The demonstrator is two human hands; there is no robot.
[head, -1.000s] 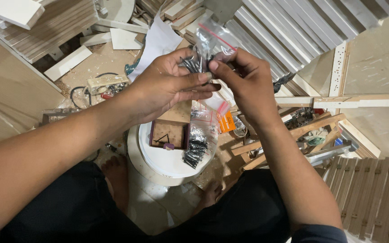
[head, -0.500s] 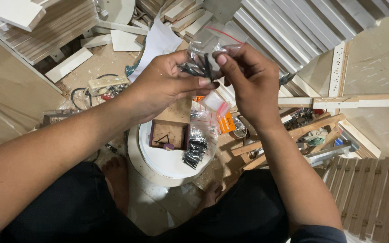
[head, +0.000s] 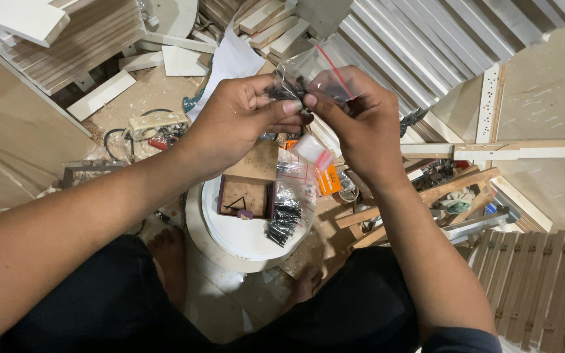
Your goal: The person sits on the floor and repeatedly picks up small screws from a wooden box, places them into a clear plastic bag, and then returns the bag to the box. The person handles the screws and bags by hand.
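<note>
Looking down from the person's head, the view takes in a cluttered workshop floor (head: 165,91) strewn with pale wooden boards (head: 53,46) and slats. Lower down, near the person's bare feet, lies a round white board (head: 243,238) carrying a small brown wooden box (head: 244,196) and a clear bag of dark screws (head: 286,212) – the bag rests partly on the board's right side. Above all this, both forearms reach forward and the hands meet in mid-air. The left hand (head: 237,121) and right hand (head: 354,117) are pressed close, thumbs and fingertips pinching a small clear plastic bag (head: 308,68) with a red strip along its top. The bag is held up between the two hands – dark small parts show inside it, too small to tell apart.
</note>
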